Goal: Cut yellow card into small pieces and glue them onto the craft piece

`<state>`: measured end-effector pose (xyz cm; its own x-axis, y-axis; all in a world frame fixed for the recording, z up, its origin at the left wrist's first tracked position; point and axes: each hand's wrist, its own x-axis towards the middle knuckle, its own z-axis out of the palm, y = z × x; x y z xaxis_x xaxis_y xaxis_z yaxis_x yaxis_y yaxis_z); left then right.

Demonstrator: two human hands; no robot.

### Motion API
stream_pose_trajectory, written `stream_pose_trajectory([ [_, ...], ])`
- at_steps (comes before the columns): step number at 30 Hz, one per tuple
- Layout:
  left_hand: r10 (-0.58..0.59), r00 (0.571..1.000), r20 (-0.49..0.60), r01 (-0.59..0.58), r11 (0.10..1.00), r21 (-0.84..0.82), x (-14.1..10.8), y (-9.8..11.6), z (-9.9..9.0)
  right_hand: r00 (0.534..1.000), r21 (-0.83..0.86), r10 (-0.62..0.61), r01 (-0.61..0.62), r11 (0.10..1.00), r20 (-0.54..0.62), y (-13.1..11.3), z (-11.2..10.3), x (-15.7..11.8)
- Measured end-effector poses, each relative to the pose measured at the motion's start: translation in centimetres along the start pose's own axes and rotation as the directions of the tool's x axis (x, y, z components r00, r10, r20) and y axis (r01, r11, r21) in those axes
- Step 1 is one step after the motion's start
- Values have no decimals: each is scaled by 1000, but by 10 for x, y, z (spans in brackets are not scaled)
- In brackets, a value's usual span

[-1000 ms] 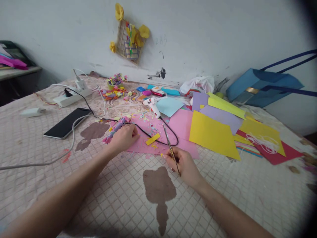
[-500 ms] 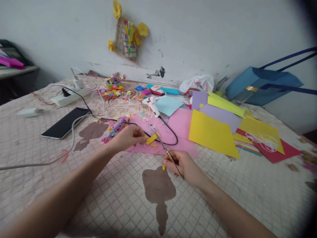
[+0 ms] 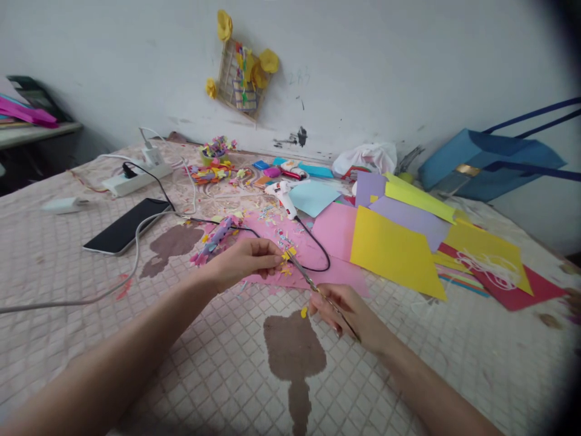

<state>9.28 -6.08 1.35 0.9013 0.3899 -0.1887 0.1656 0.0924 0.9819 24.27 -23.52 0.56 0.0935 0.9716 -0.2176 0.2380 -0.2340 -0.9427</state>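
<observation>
Metal meets paper at the middle of the table: the tip of a slim metal tool [image 3: 310, 281] sits right by a small yellow paper piece [image 3: 285, 256], just over the pink sheet [image 3: 339, 277]. Right hand [image 3: 338, 309] has that tool firmly, fingers wrapped around it, shaft slanting up and away to the left, and there's a yellow scrap [image 3: 304, 312] at those same fingertips! Over to the left hand [image 3: 256, 261], thumb and forefinger drawn together at the small yellow piece; whether they actually pinch it, I cannot tell. Snippets in several colours litter the pink sheet, and a purple stick with pink trim [image 3: 216, 236] lies just beyond the left wrist. Behind the tool, a white glue gun [image 3: 285, 201], its black cord [image 3: 328, 261] looping over the pink. To the right, a big yellow sheet [image 3: 393, 251] overlaps purple paper [image 3: 415, 219], with white string [image 3: 490, 270] piled beyond. Out left, a dark flat device [image 3: 129, 226] lies near the power strip [image 3: 136, 180]. At the back, a little pot of paper flowers [image 3: 216, 156]; at far right, a blue bag [image 3: 483, 160] leans by the wall, and above it all hangs a yellow-flowered wall decoration [image 3: 245, 85].
</observation>
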Motion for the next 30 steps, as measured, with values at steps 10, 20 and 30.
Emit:
stream_pose_trajectory([
  [10,-48,999,14,49,998,-41,0,2,1,999,52,32,-34,998,32,0,1,0],
  [20,-96,995,-8,95,993,-76,-1,3,2,998,30,44,-45,999,33,4,-1,1],
  [30,-140,990,-5,138,982,-129,0,2,2,1000,-54,14,-13,998,15,1,-2,-2],
])
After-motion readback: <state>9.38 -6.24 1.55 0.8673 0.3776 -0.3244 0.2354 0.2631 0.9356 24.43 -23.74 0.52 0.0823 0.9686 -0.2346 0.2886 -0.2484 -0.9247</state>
